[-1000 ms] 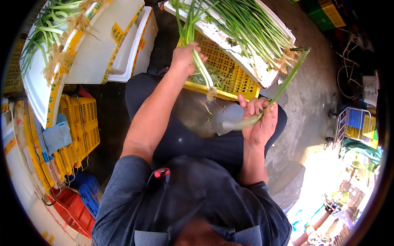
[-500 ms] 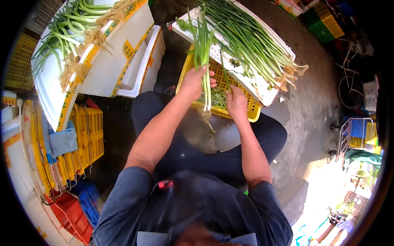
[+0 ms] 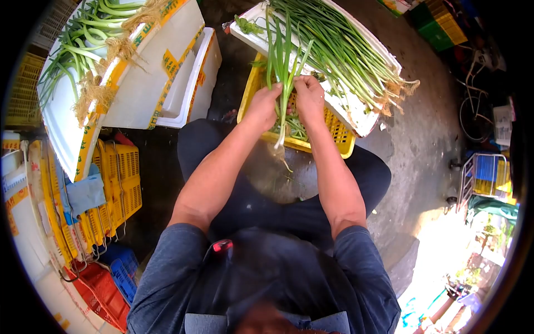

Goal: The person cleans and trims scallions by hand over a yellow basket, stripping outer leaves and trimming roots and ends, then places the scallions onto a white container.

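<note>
At twelve o'clock, the left hand (image 3: 262, 109) has its fingers around the onion bunch (image 3: 287, 83), the right hand (image 3: 310, 101) pinches its leaves, scraps (image 3: 298, 131) are in the basket (image 3: 348, 148), and the ten o'clock pile (image 3: 92, 38) and one o'clock pile (image 3: 340, 51) may be done or not.

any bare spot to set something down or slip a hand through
Open floor lies between the foam tray and the wheeled rack. The left foam box is bare between its greens and taped edge. Crowded: the yellow basket, under left hand, right hand and their bunch.
</note>
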A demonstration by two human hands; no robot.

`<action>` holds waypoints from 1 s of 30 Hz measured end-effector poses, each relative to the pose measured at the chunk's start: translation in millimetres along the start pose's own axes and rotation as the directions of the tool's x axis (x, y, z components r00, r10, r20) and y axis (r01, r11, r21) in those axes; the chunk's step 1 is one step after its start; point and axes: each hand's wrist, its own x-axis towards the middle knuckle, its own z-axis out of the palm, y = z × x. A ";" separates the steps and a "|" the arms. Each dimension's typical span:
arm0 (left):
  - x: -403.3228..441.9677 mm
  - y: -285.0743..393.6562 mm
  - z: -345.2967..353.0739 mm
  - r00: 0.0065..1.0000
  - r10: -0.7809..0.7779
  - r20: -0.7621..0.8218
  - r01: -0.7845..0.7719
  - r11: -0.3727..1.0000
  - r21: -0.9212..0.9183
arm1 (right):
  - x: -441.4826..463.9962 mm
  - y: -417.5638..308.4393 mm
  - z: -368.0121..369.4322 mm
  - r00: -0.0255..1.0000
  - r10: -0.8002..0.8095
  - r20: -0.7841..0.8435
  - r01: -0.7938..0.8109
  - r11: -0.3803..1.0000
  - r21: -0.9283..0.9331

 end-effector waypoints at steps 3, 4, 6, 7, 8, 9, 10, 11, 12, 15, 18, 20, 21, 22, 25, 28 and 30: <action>3.6 -4.4 0.6 0.997 0.054 0.053 -0.056 0.998 0.019 | 4.1 23.6 -8.4 0.985 -0.172 -0.032 0.170 0.984 -0.042; 5.2 -7.4 0.0 0.995 0.072 0.074 -0.074 0.997 0.025 | 2.3 24.7 -11.4 0.982 -0.184 -0.032 0.181 0.981 -0.064; 5.0 -10.6 0.0 0.993 0.054 0.107 -0.057 0.998 0.028 | -2.5 25.8 -16.8 0.984 -0.178 -0.030 0.174 0.980 -0.097; 4.6 -9.5 2.1 0.991 0.048 0.125 -0.052 0.998 0.032 | -2.2 24.2 -18.1 0.986 -0.164 -0.026 0.161 0.981 -0.106; 3.9 -9.1 3.9 0.992 0.033 0.119 -0.039 0.998 0.054 | -2.2 22.6 -18.8 0.988 -0.151 -0.021 0.148 0.982 -0.115; 3.9 -8.8 5.0 0.993 0.020 0.113 -0.028 0.997 0.076 | -3.9 20.4 -19.0 0.996 -0.093 -0.017 0.092 0.995 -0.038; 4.1 -8.2 5.4 0.994 0.007 0.106 -0.018 0.995 0.099 | -6.8 18.1 -18.9 0.999 -0.035 -0.007 0.036 0.999 0.039; 4.6 -7.3 4.9 0.996 -0.009 0.091 0.001 0.995 0.096 | -8.9 17.1 -18.7 1.000 0.021 0.007 -0.022 0.993 0.116; 5.3 -6.3 4.0 0.997 -0.027 0.076 0.019 0.995 0.093 | -8.6 21.8 -21.4 1.000 0.017 0.006 -0.018 0.984 0.178; 8.1 -5.1 5.2 1.000 -0.023 0.017 0.022 0.998 0.065 | -10.8 33.4 -28.1 1.000 -0.005 -0.002 0.005 0.940 0.341; 4.8 0.3 9.9 0.999 0.003 -0.034 -0.001 0.999 0.046 | -29.9 34.1 -27.2 0.998 -0.060 -0.024 0.065 0.901 0.429; 3.1 3.6 10.1 0.997 0.022 -0.080 -0.018 0.998 0.059 | -41.4 38.1 -28.3 0.991 -0.127 -0.028 0.127 0.889 0.439; 3.6 4.4 8.9 0.993 0.032 -0.110 -0.024 0.997 0.076 | -48.0 38.0 -29.2 0.989 -0.148 -0.023 0.144 0.903 0.404; 4.3 4.8 8.0 0.989 0.041 -0.140 -0.029 0.995 0.093 | -55.4 37.6 -31.1 0.986 -0.167 -0.018 0.162 0.916 0.367; 9.6 5.3 -1.2 0.991 0.010 -0.133 -0.004 0.999 0.048 | -81.3 32.1 -44.6 0.981 -0.194 0.006 0.180 0.921 0.345; 10.3 8.3 -1.1 0.982 0.026 -0.186 -0.025 1.000 0.006 | -108.9 16.2 -58.1 0.975 -0.219 0.049 0.176 0.881 0.438; 11.8 8.3 -2.3 0.978 0.026 -0.208 -0.031 0.999 -0.024 | -128.9 2.9 -67.4 0.972 -0.223 0.077 0.161 0.864 0.477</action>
